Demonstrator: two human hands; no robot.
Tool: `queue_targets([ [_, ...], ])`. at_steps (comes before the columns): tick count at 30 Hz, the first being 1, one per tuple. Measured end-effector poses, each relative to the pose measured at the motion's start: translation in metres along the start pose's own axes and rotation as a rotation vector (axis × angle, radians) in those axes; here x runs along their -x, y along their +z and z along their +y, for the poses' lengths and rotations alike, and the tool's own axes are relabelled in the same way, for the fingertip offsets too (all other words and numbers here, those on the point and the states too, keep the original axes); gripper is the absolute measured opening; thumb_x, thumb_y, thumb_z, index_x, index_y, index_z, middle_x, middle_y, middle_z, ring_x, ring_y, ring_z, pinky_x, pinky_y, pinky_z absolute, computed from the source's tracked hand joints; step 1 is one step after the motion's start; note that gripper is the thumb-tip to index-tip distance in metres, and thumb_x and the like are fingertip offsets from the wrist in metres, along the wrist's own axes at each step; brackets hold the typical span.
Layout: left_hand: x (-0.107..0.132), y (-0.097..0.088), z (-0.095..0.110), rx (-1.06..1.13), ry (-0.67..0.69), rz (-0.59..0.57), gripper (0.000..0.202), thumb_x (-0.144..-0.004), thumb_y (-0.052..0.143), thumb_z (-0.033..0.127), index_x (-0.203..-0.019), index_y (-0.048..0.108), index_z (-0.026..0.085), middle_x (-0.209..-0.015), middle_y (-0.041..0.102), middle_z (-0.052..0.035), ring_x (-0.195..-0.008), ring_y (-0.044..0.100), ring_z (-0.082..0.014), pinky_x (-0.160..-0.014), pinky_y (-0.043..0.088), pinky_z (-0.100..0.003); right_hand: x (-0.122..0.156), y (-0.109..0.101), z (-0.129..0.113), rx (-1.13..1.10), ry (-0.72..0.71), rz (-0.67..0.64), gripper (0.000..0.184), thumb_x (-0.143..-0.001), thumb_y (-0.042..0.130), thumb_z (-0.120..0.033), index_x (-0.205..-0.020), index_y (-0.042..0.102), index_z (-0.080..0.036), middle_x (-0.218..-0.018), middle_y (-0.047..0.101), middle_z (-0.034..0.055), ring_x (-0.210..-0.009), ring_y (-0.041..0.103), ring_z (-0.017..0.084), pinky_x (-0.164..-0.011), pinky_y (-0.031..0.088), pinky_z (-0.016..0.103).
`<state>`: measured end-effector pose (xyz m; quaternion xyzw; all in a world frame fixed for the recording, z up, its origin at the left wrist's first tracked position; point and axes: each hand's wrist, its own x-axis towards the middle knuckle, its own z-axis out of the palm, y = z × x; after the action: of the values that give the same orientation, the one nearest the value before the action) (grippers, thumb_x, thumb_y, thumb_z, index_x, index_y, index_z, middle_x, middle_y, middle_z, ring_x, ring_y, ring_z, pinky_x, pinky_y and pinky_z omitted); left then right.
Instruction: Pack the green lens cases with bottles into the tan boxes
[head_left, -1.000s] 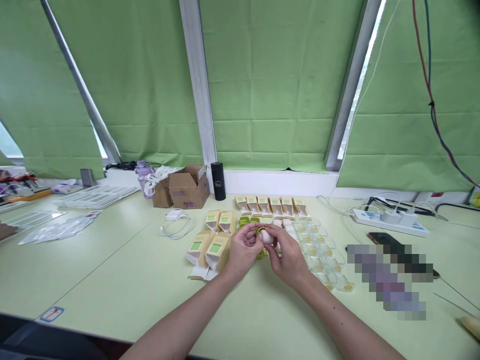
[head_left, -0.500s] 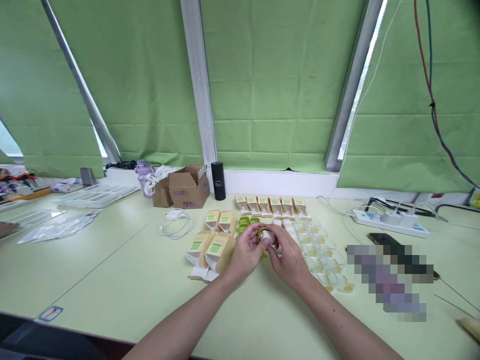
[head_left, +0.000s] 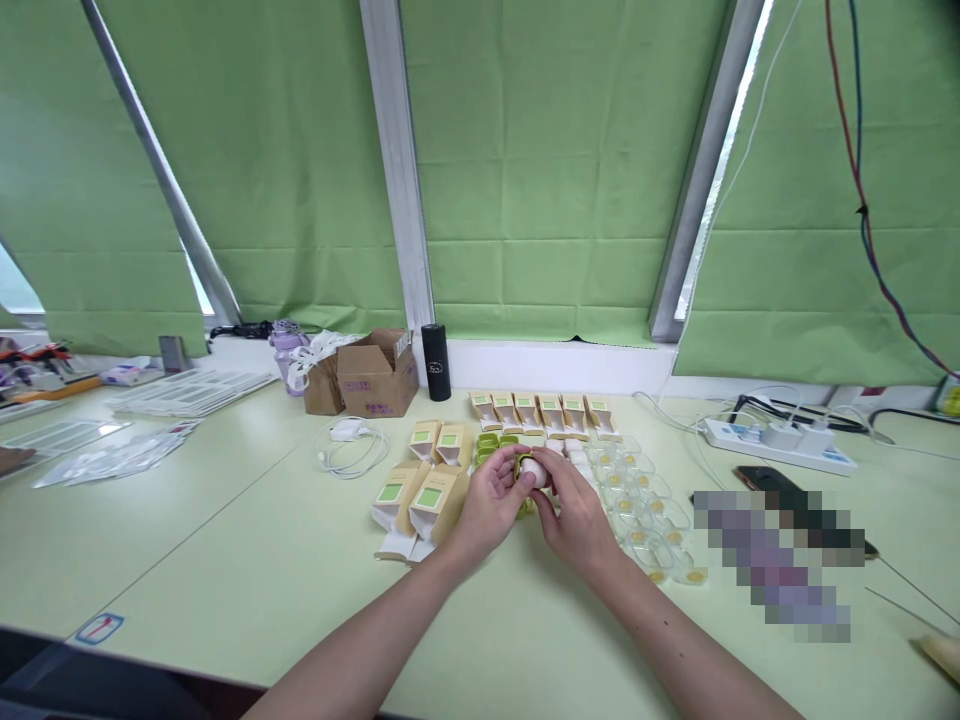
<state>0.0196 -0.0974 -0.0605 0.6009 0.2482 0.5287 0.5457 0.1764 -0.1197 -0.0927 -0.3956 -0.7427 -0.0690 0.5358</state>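
Both hands meet over the middle of the table around a small white rounded piece (head_left: pixel 534 471) and an olive-green cup-like part (head_left: pixel 518 463). My left hand (head_left: pixel 487 508) is closed on the green part, its thumb against the white piece. Fingers of my right hand (head_left: pixel 579 512) wrap the white piece from the other side. How far the two parts fit together is hidden by the fingers. Just behind are green cups (head_left: pixel 487 443) and white pieces (head_left: pixel 576 450). Clear plastic shells with yellow dots (head_left: pixel 632 508) lie right of my right hand.
Open kraft paper boxes (head_left: pixel 438 500) stand left of my hands, with a row of more boxes (head_left: pixel 538 412) behind. Farther out are a cardboard box (head_left: pixel 377 375), black bottle (head_left: pixel 436 362), white cable (head_left: pixel 352 455), power strip (head_left: pixel 780 446) and phone (head_left: pixel 806 510). Someone's hand (head_left: pixel 12 460) shows at the left edge.
My hands stay in nearly the same place, still closed on the two parts. The white piece and my left thumb have shifted slightly between the fingers.
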Motion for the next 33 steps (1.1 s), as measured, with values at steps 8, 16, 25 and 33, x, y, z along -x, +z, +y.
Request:
queue_targets([
  [8, -0.0006, -0.0011, 0.0003, 0.004, -0.009, -0.002, 0.056, -0.087, 0.085, 0.053, -0.125, 0.065, 0.017, -0.13, 0.073, -0.0166, -0.122, 0.072, -0.0281, -0.101, 0.061, -0.038, 0.0023, 0.0009, 0.0034, 0.053, -0.038, 0.02, 0.056, -0.106, 0.054, -0.016, -0.161, 0.047, -0.027, -0.143, 0.071, 0.0134, -0.132, 0.069, 0.03, -0.108, 0.063, 0.052],
  [16, -0.001, -0.0012, 0.0001, 0.013, -0.031, -0.007, 0.058, -0.087, 0.086, 0.053, -0.126, 0.065, 0.017, -0.126, 0.074, -0.015, -0.114, 0.073, -0.025, -0.094, 0.063, -0.033, 0.0022, 0.0023, 0.0037, 0.094, -0.106, 0.079, 0.064, -0.106, 0.056, -0.013, -0.167, 0.042, -0.027, -0.142, 0.072, 0.0145, -0.132, 0.071, 0.03, -0.108, 0.064, 0.049],
  [25, -0.0003, -0.0014, -0.0001, 0.006, -0.021, -0.009, 0.053, -0.089, 0.084, 0.05, -0.125, 0.066, 0.017, -0.126, 0.073, -0.0152, -0.117, 0.072, -0.0256, -0.095, 0.062, -0.034, 0.0027, 0.0042, 0.0053, 0.081, -0.104, 0.096, 0.063, -0.107, 0.057, -0.016, -0.167, 0.042, -0.028, -0.142, 0.072, 0.0147, -0.13, 0.072, 0.03, -0.107, 0.065, 0.05],
  [33, -0.0012, -0.0017, -0.0023, 0.024, -0.019, 0.0, 0.054, -0.088, 0.086, 0.048, -0.127, 0.066, 0.016, -0.13, 0.074, -0.0166, -0.121, 0.072, -0.0276, -0.098, 0.062, -0.036, 0.0043, 0.0039, 0.0059, 0.057, -0.041, 0.051, 0.055, -0.106, 0.054, -0.017, -0.16, 0.049, -0.026, -0.14, 0.072, 0.0143, -0.129, 0.071, 0.03, -0.105, 0.064, 0.049],
])
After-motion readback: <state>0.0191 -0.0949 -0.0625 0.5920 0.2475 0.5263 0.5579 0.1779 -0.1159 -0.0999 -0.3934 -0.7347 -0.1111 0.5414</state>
